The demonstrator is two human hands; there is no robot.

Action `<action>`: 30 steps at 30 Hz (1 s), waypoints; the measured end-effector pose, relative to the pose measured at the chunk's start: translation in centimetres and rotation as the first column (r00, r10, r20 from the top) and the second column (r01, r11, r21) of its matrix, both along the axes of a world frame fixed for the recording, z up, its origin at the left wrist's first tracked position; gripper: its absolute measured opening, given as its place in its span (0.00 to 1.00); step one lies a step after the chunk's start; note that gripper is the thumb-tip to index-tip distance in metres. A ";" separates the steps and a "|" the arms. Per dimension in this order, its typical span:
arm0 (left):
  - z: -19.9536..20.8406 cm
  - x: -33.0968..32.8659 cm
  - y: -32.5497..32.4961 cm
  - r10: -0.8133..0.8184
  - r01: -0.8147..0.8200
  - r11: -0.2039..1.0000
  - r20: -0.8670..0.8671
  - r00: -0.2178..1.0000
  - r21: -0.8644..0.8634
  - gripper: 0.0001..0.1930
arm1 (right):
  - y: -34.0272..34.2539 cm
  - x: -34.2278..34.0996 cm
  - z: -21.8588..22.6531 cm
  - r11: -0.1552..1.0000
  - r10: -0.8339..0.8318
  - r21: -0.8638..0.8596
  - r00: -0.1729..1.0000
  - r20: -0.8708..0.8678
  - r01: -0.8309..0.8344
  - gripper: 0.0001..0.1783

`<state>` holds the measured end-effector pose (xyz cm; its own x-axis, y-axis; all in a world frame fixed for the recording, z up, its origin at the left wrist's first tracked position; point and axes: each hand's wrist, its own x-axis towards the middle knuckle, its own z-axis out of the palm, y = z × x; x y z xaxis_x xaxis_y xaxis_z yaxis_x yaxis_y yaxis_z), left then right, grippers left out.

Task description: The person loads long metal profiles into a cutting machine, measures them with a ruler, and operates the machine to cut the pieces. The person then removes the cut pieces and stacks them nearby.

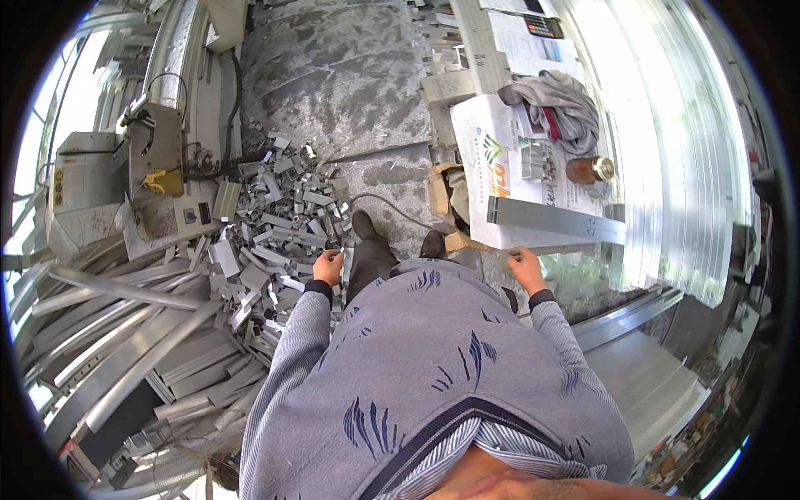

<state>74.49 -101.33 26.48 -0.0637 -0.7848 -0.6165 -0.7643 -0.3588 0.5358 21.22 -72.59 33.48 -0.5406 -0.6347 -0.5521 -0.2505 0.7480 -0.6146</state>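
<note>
Metal offcuts (271, 225), short and silvery, heaped left of the frame's centre, spread over the floor right up to the dark left shoe (363, 225). Left hand (328, 267) over the heap's right edge, fingers curled inward; cannot tell whether pinching a piece or merely poised above. Right hand (525, 268) right of centre, fingers loosely bent, just beside the lower edge of a white printed sheet (475, 167); too small to tell whether grasping anything. Across that sheet, a grey metal bar (542, 218), pointing right toward bright long profiles (667, 167). Above the bar, an amber-brown jar (583, 171) and a bundled grey cloth (554, 104); at upper right, a calculator (543, 27). In the way around the feet: the heap on the left, a dark cable (392, 206) curving across the floor, cardboard (462, 242) by the right shoe (433, 243). Crowding the lower left, long metal strips (142, 354); at upper left, a machine with a yellow part (162, 181).
</note>
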 end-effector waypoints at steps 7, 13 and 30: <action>-0.9 1.9 -0.5 0.086 -0.081 0.995 0.110 0.990 -0.050 0.21 | -10.2 3.3 0.8 0.975 0.166 -0.153 0.986 0.012 -0.162 0.16; -2.5 5.2 -11.3 -0.157 0.151 0.987 0.129 0.979 0.053 0.22 | -22.3 6.0 0.9 0.975 0.161 -0.150 0.987 -0.030 -0.163 0.18; -8.7 3.1 -38.5 0.022 -0.022 0.995 0.000 1.000 0.098 0.23 | -46.7 3.2 2.2 0.976 0.093 -0.191 0.993 -0.076 -0.106 0.14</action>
<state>77.56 -139.81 17.73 -0.0477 -0.7219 -0.6904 -0.7550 -0.4264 0.4981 24.44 -119.29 35.73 -0.5007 -0.7786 -0.3782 -0.3627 0.5854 -0.7251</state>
